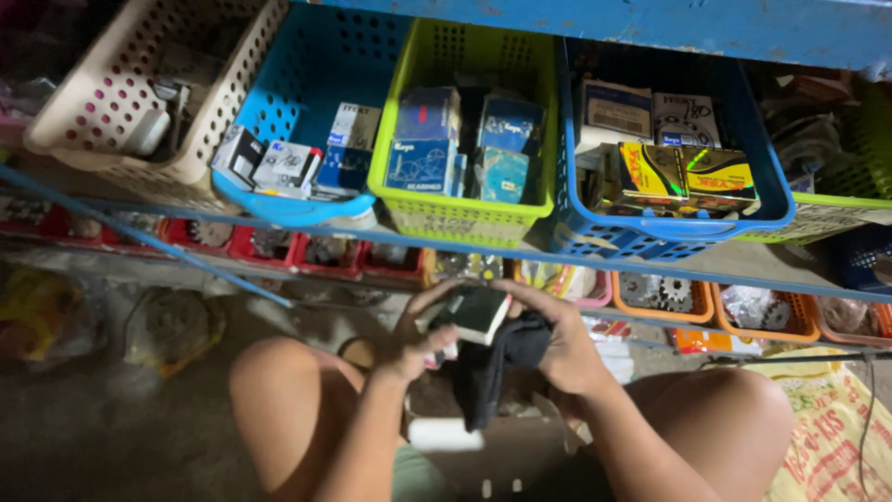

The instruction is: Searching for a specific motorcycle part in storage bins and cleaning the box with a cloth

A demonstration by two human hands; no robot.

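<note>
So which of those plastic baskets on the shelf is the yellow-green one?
The lime basket in the middle, directly above the hands, holding blue boxes. A cream basket sits far left, and the baskets on either side of it are blue.

The person sits with both bare knees spread wide, thighs angled outward at either side of the view. Both bare forearms rise from the lower edge and converge between the knees, elbows bent and drawn in. The left hand is curled with its palm turned inward, thumb raised along the top and fingers wrapped underneath in a closed grip. The right hand faces it from the other side, wrist bent slightly, fingers curved over and closed in its own grip. The two hands sit close together at the same height, knuckles outward.
</note>
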